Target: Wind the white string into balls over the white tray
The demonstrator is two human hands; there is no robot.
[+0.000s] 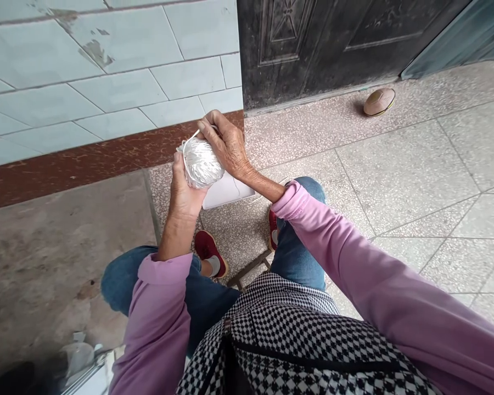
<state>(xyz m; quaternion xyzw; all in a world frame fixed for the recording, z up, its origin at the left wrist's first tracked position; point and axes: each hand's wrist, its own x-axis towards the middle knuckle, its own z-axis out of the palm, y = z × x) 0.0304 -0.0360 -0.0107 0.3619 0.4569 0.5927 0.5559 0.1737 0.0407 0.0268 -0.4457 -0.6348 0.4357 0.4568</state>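
A ball of shiny white yarn is held up in front of me, above the floor between my knees. My left hand cups it from the left and below, with the thumb along its side. Over its upper right edge is my right hand, its fingers pinched on a white strand that curves round the ball's left side. Beneath the ball lies a white box or sheet with a loose thread across it, partly hidden by the ball and my hands.
A pale tiled wall with a red-brown base strip rises ahead on the left. Right of it stands a dark carved door. A pinkish shoe-like object lies by the threshold. Items sit at the lower left.
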